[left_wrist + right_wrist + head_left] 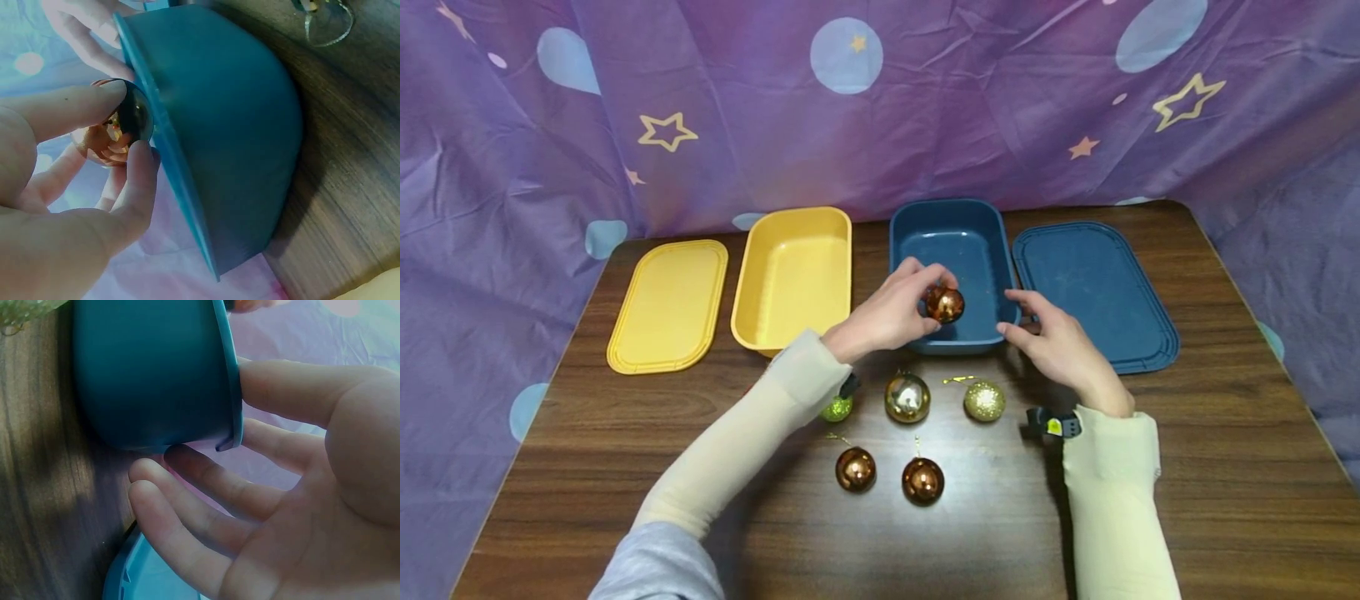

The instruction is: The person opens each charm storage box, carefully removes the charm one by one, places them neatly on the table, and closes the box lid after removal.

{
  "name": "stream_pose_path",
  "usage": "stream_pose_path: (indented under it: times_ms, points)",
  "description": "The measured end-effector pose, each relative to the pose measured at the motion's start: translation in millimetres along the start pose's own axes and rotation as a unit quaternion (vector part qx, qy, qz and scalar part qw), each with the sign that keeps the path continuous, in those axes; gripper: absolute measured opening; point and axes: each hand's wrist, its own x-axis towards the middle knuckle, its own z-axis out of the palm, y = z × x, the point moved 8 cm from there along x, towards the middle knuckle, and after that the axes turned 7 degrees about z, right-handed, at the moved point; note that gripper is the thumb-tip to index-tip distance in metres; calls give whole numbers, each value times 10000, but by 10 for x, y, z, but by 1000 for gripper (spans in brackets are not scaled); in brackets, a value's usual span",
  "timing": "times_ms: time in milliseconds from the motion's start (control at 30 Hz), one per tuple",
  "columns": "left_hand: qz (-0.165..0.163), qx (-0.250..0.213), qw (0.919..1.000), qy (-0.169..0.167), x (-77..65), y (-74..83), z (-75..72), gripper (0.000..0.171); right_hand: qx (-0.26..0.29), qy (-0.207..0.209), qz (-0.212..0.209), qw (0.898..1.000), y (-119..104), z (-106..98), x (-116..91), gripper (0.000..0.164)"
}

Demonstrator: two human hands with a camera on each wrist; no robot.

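My left hand (895, 310) grips a shiny copper-brown Christmas ball (945, 305) between thumb and fingers, above the near part of the blue box (951, 347). The left wrist view shows the same Christmas ball (115, 128) at the rim of the blue box (219, 125). At the box's near right corner, my right hand (1060, 343) has its fingers spread and relaxed. Its thumb (281, 387) touches the rim in the right wrist view, the other fingers lying beside the wall. Two more copper-brown balls (856, 469) lie on the table nearer to me.
A shiny gold ball (907, 398), a glittery gold ball (984, 402) and a partly hidden green ball (837, 407) lie before the boxes. A yellow box (739, 321) and yellow lid (670, 304) stand left; the blue lid (1093, 292) lies right. A purple cloth (760, 108) hangs behind.
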Motion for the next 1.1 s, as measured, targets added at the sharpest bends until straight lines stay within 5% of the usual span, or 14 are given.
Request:
stream_pose_path:
  times_ms: [1100]
  points:
    - [464, -374, 9913, 1171, -702, 88, -358, 49, -8, -17, -88, 10000, -1, 6, -8, 60]
